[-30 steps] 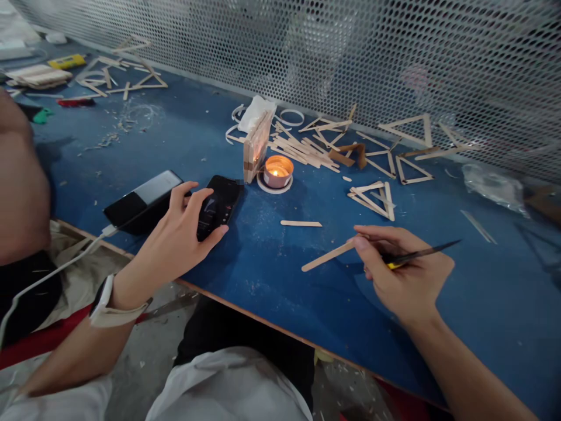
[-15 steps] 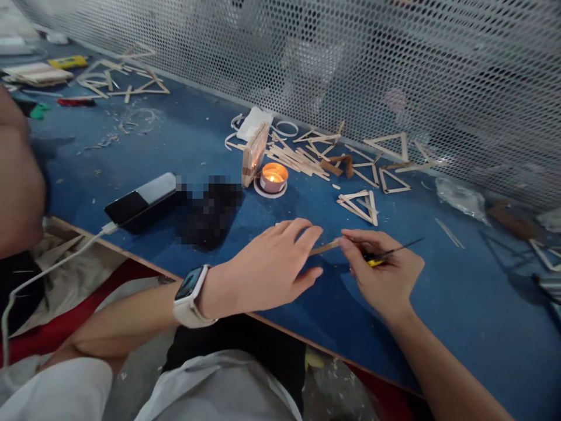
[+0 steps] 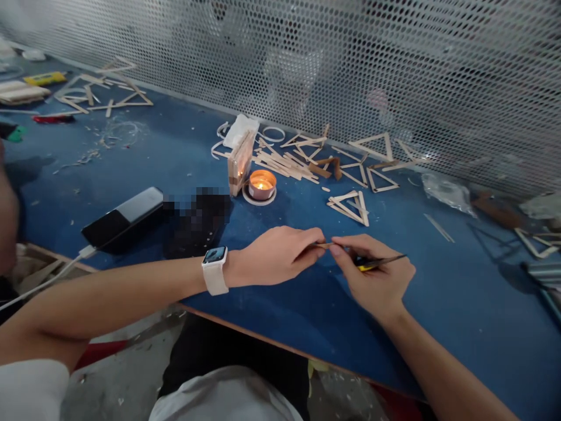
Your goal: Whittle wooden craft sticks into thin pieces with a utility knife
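My left hand (image 3: 284,254), with a white watch on the wrist, is closed with thumb and fingers pinching one end of a thin wooden stick (image 3: 325,245). My right hand (image 3: 377,272) pinches the other end between thumb and forefinger. A yellow-and-black tool (image 3: 367,264) is also tucked in my right hand, its thin dark tip pointing right; its exact kind is partly hidden. Beyond my hands, a lit tealight candle (image 3: 262,186) burns beside an upright wooden-edged block (image 3: 240,165). A small triangle of sticks (image 3: 349,206) lies just past my right hand.
Loose wooden sticks (image 3: 284,165) and more stick triangles (image 3: 383,178) lie along the perforated metal screen (image 3: 307,70). A phone (image 3: 125,216) with a white cable sits at left. A clear plastic bag (image 3: 447,193) is at right. Another person's arm (image 3: 7,216) shows at the left edge.
My left hand has gone from spread fingers near the stick to a closed pinch on its end. The view has shifted slightly, and the other person's arm shows less.
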Tool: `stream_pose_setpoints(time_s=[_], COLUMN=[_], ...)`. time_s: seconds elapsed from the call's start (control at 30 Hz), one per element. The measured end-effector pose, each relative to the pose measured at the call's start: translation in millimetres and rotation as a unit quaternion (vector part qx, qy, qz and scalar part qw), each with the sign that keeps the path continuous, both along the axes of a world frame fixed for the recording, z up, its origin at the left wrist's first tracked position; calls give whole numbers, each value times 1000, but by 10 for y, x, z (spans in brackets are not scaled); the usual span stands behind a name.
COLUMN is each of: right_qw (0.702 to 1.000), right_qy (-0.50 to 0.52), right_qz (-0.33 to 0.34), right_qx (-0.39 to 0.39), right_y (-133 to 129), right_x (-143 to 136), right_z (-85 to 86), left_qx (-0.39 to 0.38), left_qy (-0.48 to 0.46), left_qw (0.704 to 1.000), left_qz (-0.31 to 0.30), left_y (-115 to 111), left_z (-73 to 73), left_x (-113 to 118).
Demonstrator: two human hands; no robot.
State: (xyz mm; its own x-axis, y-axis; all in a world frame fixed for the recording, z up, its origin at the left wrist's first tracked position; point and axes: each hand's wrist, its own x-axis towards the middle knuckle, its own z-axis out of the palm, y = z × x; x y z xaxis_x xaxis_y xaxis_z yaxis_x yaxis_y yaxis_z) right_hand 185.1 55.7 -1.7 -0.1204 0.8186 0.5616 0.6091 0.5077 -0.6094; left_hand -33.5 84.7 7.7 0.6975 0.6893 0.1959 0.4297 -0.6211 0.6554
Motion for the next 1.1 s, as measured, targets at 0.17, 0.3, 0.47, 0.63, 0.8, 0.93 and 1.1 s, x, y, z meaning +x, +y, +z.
stream_pose_setpoints(time_s=[0.17,0.3,0.47,0.63,0.8,0.93,1.1], right_qw=[999,992,975,965,965,951,932], right_qy=[-9,18,69,97,95,150,184], right_qz=[38,75,106,128,123,133,124], right_qx=[-33,-95,-184,-208,-212,-235,-286], right_y=[12,-29,-83,-79,-89,-107,-125], right_x=[-2,-4,7,7,-18,-22,-21], right_z=[34,83,141,183,188,161,183], left_qx=[-84,-117,-123,-113,-136,-133,-162], left_qy=[-141,-191,-194,-199,-200,-211,-209], left_qw=[986,974,973,973,970,968,964], left_qz=[22,22,-1,-3,-9,-13,-6], left_y=[-124,-198,-187,-207,-216,-210,-209], left_z=[-123,-161,-183,-158,-137,-149,-122], left_x=[-13,-7,-8,-9,-22,-24,-14])
